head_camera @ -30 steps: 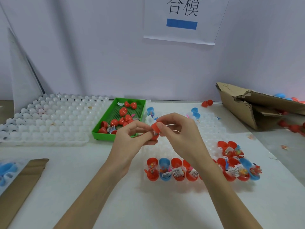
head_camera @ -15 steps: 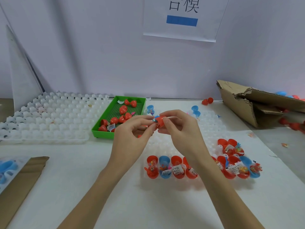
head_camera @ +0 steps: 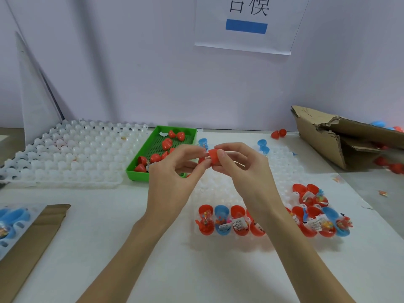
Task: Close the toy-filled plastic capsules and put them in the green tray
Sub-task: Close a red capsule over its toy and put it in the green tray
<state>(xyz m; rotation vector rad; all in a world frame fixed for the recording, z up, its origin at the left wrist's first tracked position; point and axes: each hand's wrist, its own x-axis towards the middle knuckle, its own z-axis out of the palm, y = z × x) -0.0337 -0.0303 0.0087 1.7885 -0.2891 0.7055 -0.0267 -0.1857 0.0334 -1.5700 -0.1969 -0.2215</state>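
Note:
Both my hands meet above the table's middle around one red capsule (head_camera: 213,156). My left hand (head_camera: 175,171) pinches its left half; my right hand (head_camera: 242,169) pinches the right half between thumb and forefinger. The green tray (head_camera: 140,171) lies just left of my hands, with several closed red capsules (head_camera: 167,143) in it. Below my hands, a row of open red and blue capsules with toys (head_camera: 223,219) sits in a clear moulded holder (head_camera: 216,189). More open filled capsules (head_camera: 314,217) lie to the right.
A large white moulded tray (head_camera: 65,154) lies at the far left. A torn cardboard box (head_camera: 341,138) stands at the right with loose capsules around it. Cardboard (head_camera: 32,235) and a blue-capsule holder (head_camera: 11,217) lie at the near left. A red capsule (head_camera: 278,133) rests by the wall.
My hands lifted slightly with the red capsule and its two halves came closer together. The view tilted a little downward.

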